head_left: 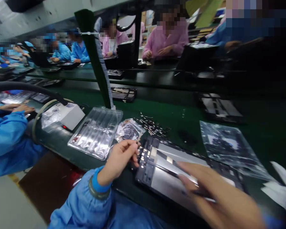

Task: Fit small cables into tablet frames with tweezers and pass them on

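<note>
The opened tablet (162,184) lies on the bench (162,108), its long axis running from the left hand (120,159) — fingertips pinched, contents unclear — beside 1 end, to the blurred right hand (212,184), gripping apparent tweezers (211,200) above it.

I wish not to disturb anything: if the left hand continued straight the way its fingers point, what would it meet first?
Most likely the pile of small black parts, just past the corner of the flat device; height is unclear, so the left hand might pass above.
</note>
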`<state>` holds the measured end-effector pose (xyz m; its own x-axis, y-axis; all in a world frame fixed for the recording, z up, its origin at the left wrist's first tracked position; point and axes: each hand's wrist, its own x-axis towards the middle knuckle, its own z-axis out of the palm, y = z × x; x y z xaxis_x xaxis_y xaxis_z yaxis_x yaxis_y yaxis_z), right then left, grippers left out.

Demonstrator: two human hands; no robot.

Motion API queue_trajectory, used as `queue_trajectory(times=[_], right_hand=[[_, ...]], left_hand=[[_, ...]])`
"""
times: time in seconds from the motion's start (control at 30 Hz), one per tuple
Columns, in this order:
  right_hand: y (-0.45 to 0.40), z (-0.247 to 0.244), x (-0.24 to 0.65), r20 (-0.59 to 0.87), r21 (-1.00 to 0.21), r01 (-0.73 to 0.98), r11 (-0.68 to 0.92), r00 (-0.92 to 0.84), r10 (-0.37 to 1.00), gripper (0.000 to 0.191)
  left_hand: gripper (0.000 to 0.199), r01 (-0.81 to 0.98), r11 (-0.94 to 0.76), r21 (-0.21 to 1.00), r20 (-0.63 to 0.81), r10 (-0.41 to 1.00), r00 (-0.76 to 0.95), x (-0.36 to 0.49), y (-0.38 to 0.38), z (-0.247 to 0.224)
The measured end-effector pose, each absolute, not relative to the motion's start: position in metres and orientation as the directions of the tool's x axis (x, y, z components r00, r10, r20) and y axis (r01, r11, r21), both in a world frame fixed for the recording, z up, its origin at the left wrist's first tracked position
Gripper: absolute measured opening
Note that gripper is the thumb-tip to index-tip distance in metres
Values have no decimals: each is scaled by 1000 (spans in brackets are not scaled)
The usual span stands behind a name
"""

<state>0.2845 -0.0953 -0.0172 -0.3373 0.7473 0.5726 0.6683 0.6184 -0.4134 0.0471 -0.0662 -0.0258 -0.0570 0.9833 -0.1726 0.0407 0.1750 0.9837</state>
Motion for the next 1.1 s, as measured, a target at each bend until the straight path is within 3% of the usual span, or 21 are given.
queue_trajectory(times=[0.07,0.13,0.23,0.33,0.4,0.47,0.53,0.6,0.67,0.73,0.8,0.9,1.0,1.07,1.1], right_hand=[[-94,-12,267,589,-309,636,707,-456,667,28],[-93,-9,254,611,-233,652,721,-479,630,30],[-93,-7,247,649,-145,696,703,-469,599,26],[-93,-8,251,645,-134,709,692,-468,604,21],[-93,-7,258,650,-199,734,649,-397,648,19],[-93,-7,266,688,-286,800,528,-212,694,16],[-96,-8,271,716,-349,841,414,-46,697,11],[-100,-11,270,700,-368,814,449,-75,710,12],[-103,-14,266,655,-390,729,563,-210,726,15],[-104,-16,261,612,-479,649,591,-236,755,14],[-102,-14,258,557,-631,584,510,-116,822,11],[-94,-8,256,362,-864,406,297,93,927,24],[-88,-4,252,194,-951,283,124,237,952,25],[-88,-6,249,218,-937,328,118,287,933,23],[-89,-7,248,274,-910,384,155,280,920,20]], left_hand=[[37,-70,236,969,-226,966,123,71,-76,-21],[34,-53,228,972,-213,956,202,84,-85,-18],[23,159,-23,987,-4,985,172,93,-92,-17],[17,329,-260,908,222,964,149,94,-93,-19],[14,267,-182,946,153,980,125,93,-91,-20],[16,42,64,997,-67,994,92,92,-88,-18],[25,-238,302,923,-278,952,129,91,-86,-14],[30,-413,434,801,-368,900,233,93,-86,-10],[30,-470,497,729,-377,866,329,97,-87,-7],[30,-488,507,711,-371,859,352,102,-88,-7],[30,-476,487,733,-373,872,317,106,-89,-9],[32,-386,460,800,-357,881,310,110,-92,-15],[28,-234,239,942,-184,955,232,111,-94,-23],[17,-45,-88,995,90,995,50,109,-95,-25],[11,77,-252,965,255,966,-35,108,-95,-26]])
